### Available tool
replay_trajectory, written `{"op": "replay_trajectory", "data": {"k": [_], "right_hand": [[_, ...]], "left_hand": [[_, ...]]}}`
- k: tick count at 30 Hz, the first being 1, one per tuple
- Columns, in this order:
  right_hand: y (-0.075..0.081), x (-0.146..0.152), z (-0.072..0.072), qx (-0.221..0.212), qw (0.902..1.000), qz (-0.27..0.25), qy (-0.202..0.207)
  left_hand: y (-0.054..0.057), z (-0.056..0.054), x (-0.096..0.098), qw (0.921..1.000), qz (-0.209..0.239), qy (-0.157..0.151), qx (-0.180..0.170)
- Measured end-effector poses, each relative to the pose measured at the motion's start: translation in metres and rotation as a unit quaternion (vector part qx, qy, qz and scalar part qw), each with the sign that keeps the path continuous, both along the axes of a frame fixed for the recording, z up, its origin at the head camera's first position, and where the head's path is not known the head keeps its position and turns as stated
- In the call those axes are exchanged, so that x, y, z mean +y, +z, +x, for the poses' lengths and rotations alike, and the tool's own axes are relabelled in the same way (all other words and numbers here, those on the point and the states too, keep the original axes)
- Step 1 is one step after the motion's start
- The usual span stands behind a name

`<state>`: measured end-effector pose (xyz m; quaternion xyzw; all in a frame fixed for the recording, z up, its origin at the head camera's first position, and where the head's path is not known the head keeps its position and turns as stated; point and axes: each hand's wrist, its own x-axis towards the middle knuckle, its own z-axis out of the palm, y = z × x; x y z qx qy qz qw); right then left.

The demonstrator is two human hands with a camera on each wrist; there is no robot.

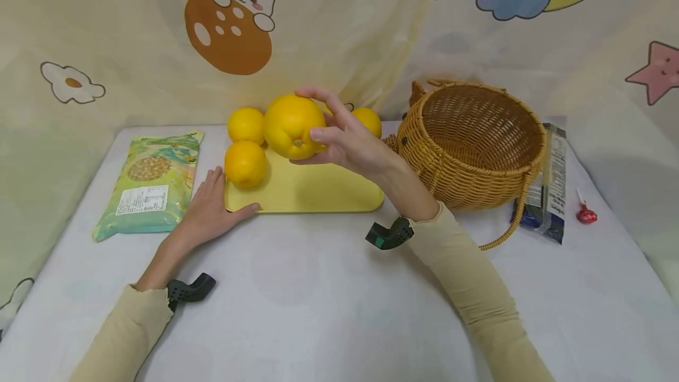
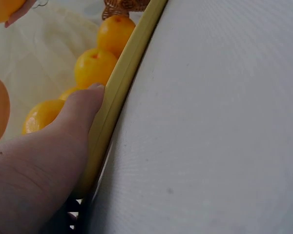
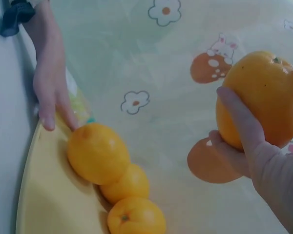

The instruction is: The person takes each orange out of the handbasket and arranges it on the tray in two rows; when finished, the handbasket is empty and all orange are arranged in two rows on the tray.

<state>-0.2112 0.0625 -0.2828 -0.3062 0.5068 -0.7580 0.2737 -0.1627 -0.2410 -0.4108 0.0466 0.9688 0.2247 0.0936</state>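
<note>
My right hand [image 1: 352, 140] grips a large orange [image 1: 293, 125] in the air above the yellow tray [image 1: 323, 190], fingers and thumb curved around its sides. The right wrist view shows the same held orange [image 3: 261, 100]. On the tray lie several more oranges: a front left one [image 1: 246, 164], another behind it [image 1: 246, 125], and one at the back right [image 1: 367, 121] partly covered by my right hand. My left hand [image 1: 207, 208] rests at the tray's front left corner, fingers straight along its side. In the left wrist view, its thumb [image 2: 83, 107] lies on the tray's rim.
Left of the tray lies a green bag with a white label [image 1: 151, 184]. A wicker basket [image 1: 467, 187] with a looped handle stands at the right, partly over a dark packet [image 1: 551, 193]. Farther right is a red lollipop [image 1: 586, 213]. A printed cloth hangs behind the table.
</note>
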Motion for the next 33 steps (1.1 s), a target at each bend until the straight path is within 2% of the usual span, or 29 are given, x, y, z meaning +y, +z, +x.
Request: {"op": "replay_trajectory", "data": {"k": [8, 14, 22, 28, 31, 33], "right_hand": [[-0.011, 0.001, -0.009, -0.029, 0.9991, -0.031, -0.009], [-0.019, -0.010, -0.009, -0.015, 0.9987, -0.029, -0.038], [-0.025, -0.020, -0.008, -0.016, 0.9968, 0.023, -0.075], [-0.036, -0.025, -0.014, -0.028, 0.9937, 0.074, -0.079], [-0.043, -0.028, -0.016, -0.030, 0.9894, 0.108, -0.092], [-0.048, -0.030, -0.018, -0.005, 0.9828, 0.149, -0.110]], "left_hand": [[0.002, -0.003, 0.002, 1.0000, -0.002, -0.004, -0.008], [0.001, -0.001, 0.001, 1.0000, 0.001, -0.001, -0.004], [-0.001, 0.000, 0.000, 1.0000, 0.002, -0.001, 0.002], [-0.001, 0.000, -0.001, 1.0000, 0.004, -0.003, 0.003], [-0.002, 0.000, -0.001, 1.0000, 0.005, -0.003, 0.003], [-0.003, 0.001, -0.001, 1.0000, 0.005, -0.003, 0.002]]}}
